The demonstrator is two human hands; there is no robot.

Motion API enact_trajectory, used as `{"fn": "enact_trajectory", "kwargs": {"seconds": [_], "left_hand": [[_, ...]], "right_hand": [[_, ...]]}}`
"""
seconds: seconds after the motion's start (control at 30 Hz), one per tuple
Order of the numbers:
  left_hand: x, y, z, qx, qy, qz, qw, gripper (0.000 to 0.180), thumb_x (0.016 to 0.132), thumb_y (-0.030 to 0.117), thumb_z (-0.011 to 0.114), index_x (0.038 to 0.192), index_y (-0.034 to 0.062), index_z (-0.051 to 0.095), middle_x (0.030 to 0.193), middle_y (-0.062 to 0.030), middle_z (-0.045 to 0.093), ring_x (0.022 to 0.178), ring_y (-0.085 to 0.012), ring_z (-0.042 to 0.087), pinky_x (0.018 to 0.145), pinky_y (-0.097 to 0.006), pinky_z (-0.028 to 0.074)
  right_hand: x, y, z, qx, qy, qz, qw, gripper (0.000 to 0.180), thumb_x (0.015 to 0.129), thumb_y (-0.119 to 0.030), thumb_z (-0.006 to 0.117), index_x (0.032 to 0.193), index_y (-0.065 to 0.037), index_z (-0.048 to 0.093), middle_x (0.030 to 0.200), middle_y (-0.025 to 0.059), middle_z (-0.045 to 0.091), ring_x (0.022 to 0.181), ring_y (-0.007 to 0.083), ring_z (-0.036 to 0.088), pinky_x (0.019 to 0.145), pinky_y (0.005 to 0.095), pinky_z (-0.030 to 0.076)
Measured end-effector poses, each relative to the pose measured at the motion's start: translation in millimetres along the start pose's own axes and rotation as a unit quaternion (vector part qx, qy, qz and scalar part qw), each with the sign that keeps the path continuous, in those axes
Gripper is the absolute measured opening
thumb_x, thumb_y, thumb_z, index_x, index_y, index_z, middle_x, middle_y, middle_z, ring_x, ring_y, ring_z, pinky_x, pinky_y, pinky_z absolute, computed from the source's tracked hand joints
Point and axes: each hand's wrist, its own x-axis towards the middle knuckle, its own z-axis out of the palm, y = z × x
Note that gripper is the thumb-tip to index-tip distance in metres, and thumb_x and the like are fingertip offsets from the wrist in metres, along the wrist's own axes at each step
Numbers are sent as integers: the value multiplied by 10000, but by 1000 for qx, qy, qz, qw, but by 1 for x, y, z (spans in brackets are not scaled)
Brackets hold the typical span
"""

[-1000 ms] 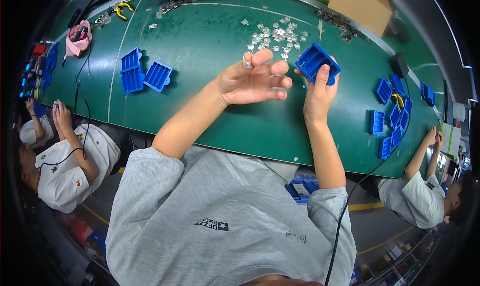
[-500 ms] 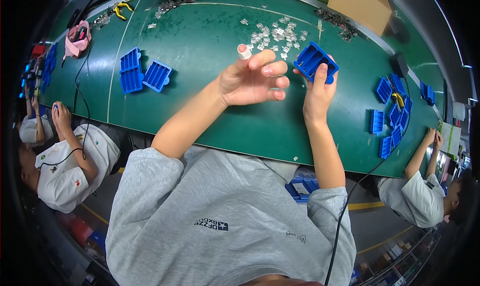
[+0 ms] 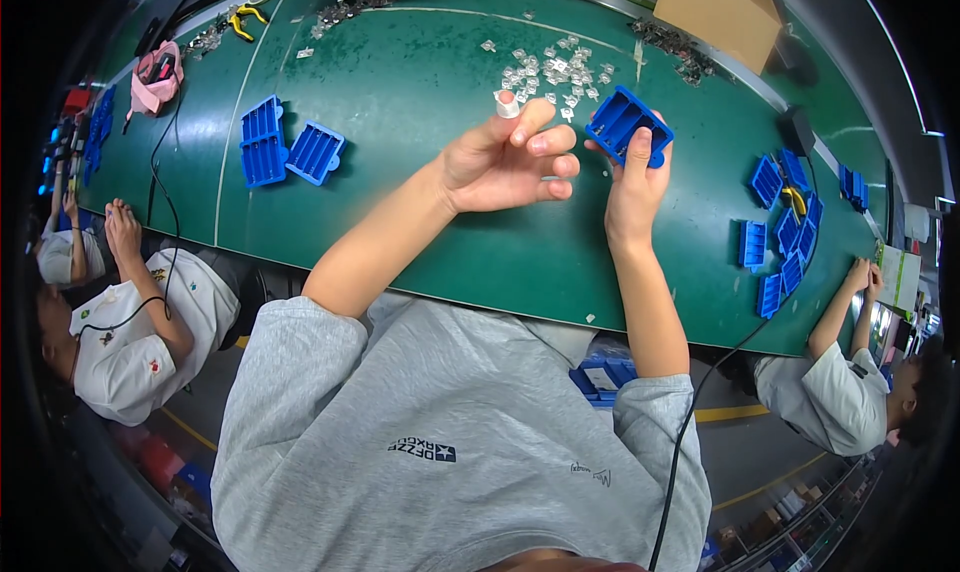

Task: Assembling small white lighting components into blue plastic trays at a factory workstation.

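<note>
My right hand (image 3: 640,187) grips a blue battery holder (image 3: 630,124) with long open slots, its thumb over the near right edge. The holder is tilted, with its slots facing up. Left of it, my left hand (image 3: 505,162) hangs above the table, apart from the holder, palm toward me and fingers curled. Its thumb wears a white wrap (image 3: 507,105), and the index fingertip bends in against the thumb; anything between them is too small to make out. Just beyond my hands lies a scatter of small metal contact pieces (image 3: 560,70).
Two blue holders (image 3: 290,150) lie at left on the green table (image 3: 420,92); several more (image 3: 785,222) lie at right beside yellow-handled pliers (image 3: 795,200). Dark metal parts (image 3: 675,47) and a cardboard box (image 3: 720,17) sit along the back. People work on both sides. A black cable (image 3: 690,422) hangs at right.
My left index finger has bent in toward the thumb, and the wrapped thumb has shifted slightly right. The holder in my right hand has tilted a little.
</note>
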Motion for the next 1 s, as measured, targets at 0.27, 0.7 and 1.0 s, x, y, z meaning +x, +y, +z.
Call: {"fn": "enact_trajectory", "kwargs": {"seconds": [0.27, 0.7, 1.0], "left_hand": [[0, 3, 15, 410, 220, -3, 885, 220, 981, 239, 541, 1128, 76, 537, 858, -12, 538, 796, -118, 532, 736, -261, 448], [-83, 225, -28, 822, 509, 93, 240, 233, 834, 174, 630, 1020, 43, 679, 848, -140, 693, 790, -260, 669, 729, -363, 521], [-93, 243, -42, 852, 491, 16, 183, 195, 775, 200, 651, 898, 54, 692, 908, -201, 683, 855, -355, 657, 781, -452, 515]], "right_hand": [[-3, -2, -2, 4, 5, 15, 1000, 397, 1019, -325, 457, 1244, 0, 418, 1046, 111, 571, 857, 191, 615, 747, 324, 541], [-10, -6, 8, 26, -39, 57, 997, 386, 1018, -303, 457, 1257, -3, 415, 1068, 126, 580, 888, 207, 627, 759, 335, 544], [-12, -1, 3, 5, -64, 63, 996, 475, 989, -364, 502, 1299, -29, 367, 1165, 186, 592, 981, 275, 654, 776, 363, 564]]}}
